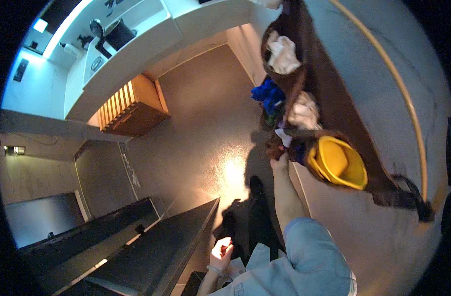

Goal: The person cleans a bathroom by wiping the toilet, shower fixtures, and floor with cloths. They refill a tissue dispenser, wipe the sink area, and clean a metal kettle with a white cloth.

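My right hand [280, 162] reaches forward to a bunched brown cloth item [275, 146] beside a hanging brown fabric organizer [327, 70]. Its fingertips are hidden, so its grip is unclear. Just beyond lie a bright blue bunched item [268, 94] and a small white piece [283, 137]. The organizer's pockets hold a white cloth [284, 55], a beige cloth [304, 111] and, nearest me, a yellow plastic container [335, 159]. My left hand [222, 254], a band at its wrist, hangs near my body with fingers loosely curled and no object visible in it.
A dark door [173, 244] stands at my lower left. Ahead left are a slatted wooden cabinet [133, 107] and a white washbasin counter [151, 48] with a dark pot-like vessel [119, 35]. A pale curved rail or hose [392, 70] runs along the right wall.
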Tool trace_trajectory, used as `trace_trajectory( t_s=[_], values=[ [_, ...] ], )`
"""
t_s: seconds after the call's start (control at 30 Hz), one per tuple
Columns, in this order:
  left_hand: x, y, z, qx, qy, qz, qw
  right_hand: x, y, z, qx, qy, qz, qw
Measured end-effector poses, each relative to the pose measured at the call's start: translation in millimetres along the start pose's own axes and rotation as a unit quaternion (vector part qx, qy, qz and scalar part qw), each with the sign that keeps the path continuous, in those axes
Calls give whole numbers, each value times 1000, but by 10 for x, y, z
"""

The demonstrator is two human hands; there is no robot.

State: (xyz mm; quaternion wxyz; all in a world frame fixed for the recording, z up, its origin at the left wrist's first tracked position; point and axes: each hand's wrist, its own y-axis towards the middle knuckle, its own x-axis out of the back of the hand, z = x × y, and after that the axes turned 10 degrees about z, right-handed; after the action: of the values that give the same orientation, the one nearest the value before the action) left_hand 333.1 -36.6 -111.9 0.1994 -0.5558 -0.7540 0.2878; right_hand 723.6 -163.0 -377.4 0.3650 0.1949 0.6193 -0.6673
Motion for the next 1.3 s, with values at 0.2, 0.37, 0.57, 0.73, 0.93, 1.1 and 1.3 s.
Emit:
trace_trajectory(
  t_s=[0.2,0.37,0.57,0.73,0.93,1.1,1.3],
  values=[
    [-318,162,-430,57,69,-8,996,51,387,377,-108,18,-180,978],
    [-446,573,-794,20,79,-2,997,6,-155,496,-41,-479,-8,877],
    [-433,684,-1138,-8,25,-33,999,-1818,-1898,174,75,-779,336,524],
    [-565,704,-1376,-69,91,-35,993,-2611,-1426,-93,303,-818,288,396],
    [-660,658,-1669,-115,54,-58,990,-2739,-733,-126,146,-690,277,653],
    [-200,833,-2163,-11,-414,40,909,-2994,-2422,-184,-58,-600,464,649],
    [485,1141,-2703,-71,-662,254,702,-3620,-3377,-321,-370,-423,806,184]
  ],
)
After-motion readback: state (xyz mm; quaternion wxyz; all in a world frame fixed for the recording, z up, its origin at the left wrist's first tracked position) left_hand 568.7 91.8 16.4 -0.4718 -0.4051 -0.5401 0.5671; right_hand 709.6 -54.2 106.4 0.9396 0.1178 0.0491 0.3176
